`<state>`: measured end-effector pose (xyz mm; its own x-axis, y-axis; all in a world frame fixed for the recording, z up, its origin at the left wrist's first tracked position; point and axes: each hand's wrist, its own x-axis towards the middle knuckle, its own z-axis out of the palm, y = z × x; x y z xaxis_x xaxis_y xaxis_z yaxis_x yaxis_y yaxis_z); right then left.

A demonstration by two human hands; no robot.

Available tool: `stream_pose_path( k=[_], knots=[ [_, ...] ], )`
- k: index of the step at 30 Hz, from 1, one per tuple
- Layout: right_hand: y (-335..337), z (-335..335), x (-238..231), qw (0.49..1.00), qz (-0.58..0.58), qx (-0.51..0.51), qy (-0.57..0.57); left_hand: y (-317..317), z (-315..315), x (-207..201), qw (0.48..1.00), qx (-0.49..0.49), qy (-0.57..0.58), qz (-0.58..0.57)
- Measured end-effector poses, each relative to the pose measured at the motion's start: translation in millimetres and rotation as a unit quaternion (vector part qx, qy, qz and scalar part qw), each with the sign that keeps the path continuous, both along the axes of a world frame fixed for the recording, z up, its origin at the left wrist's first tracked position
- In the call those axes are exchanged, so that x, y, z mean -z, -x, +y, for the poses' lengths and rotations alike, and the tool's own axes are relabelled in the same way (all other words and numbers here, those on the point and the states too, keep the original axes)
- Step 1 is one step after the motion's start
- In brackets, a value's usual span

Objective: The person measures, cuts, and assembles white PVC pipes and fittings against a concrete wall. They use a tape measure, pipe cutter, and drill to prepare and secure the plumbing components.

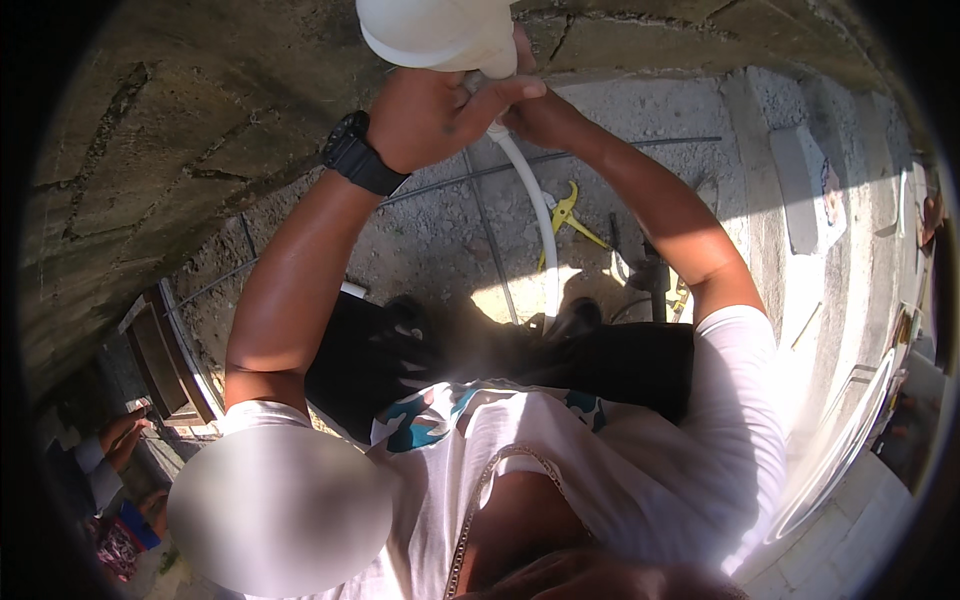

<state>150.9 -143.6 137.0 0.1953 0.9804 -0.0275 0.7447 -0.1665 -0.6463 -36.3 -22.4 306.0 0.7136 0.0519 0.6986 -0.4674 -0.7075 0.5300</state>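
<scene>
At the top edge, a white rounded plastic fitting (pixel 440 35) with a narrow neck is partly cut off by the frame. My left hand (pixel 430 115), with a black watch on its wrist, is closed at the neck, its thumb laid across toward the right. Beside it, my right hand (pixel 545 115) is closed around the upper end of a white pipe (pixel 538 200), just under the neck. From there the pipe curves down to the ground between my feet. Some fingers of both hands are hidden behind the fitting and pipe.
Dark steel rods (pixel 480 215) cross the rubble ground. A yellow hand tool (pixel 570 212) lies right of the pipe, near other dark tools (pixel 650 275). A rough concrete wall (pixel 180 130) rises on the left and ahead; concrete ledges (pixel 760 200) stand right. Another person's arm (pixel 122 430) shows lower left.
</scene>
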Motion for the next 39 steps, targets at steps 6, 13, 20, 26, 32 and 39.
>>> stream_pose_path(
  k=[6, 13, 20, 26, 32, 39],
  knots=[
    [10, -10, -20, 0.994, 0.075, -0.001, -0.078, 0, 3, 6, 0.997, 0.013, -0.028, 0.073],
    [0, 16, 11, 0.998, 0.041, -0.051, -0.015, 12, 12, 8, 0.989, -0.021, -0.078, 0.122],
    [-7, 36, 19, 0.993, -0.005, -0.077, 0.092, 21, 34, 18, 0.993, 0.006, 0.026, 0.112],
    [-3, 47, 13, 0.986, -0.034, -0.098, 0.128, 44, 47, 32, 0.991, 0.001, 0.056, 0.118],
    [-9, 47, 21, 0.989, -0.036, -0.134, 0.057, 50, 48, 38, 0.989, -0.001, 0.08, 0.121],
    [-10, 48, 23, 0.986, -0.047, -0.132, 0.095, 49, 47, 39, 0.991, -0.014, 0.091, 0.098]
  ],
)
